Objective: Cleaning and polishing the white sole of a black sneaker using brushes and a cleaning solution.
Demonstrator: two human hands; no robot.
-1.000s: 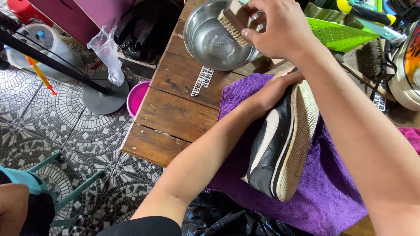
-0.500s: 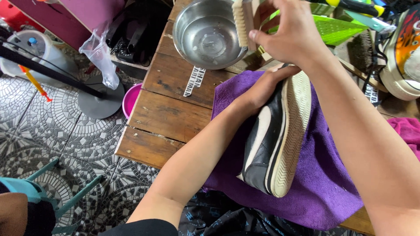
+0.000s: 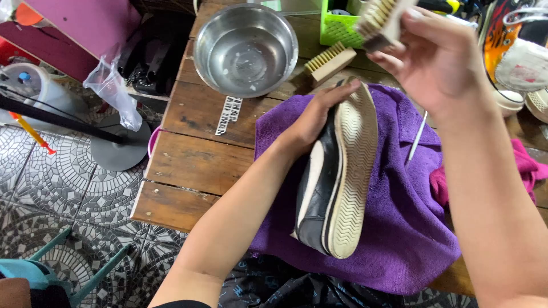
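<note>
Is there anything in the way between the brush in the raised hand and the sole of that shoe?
Nothing visible. The right hand holds the brush above the shoe, whose pale sole faces it, bare. The left hand grips the shoe's side, off the sole.

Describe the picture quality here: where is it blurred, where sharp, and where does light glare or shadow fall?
Head view: the brush in the right hand is smeared by motion blur; the shoe under the left hand is sharp, its sole tread crisp; the metal bowl shows soft glare on its inside; daylight is even, shadows faint on the purple towel; edges bend slightly from the wide lens.
</note>
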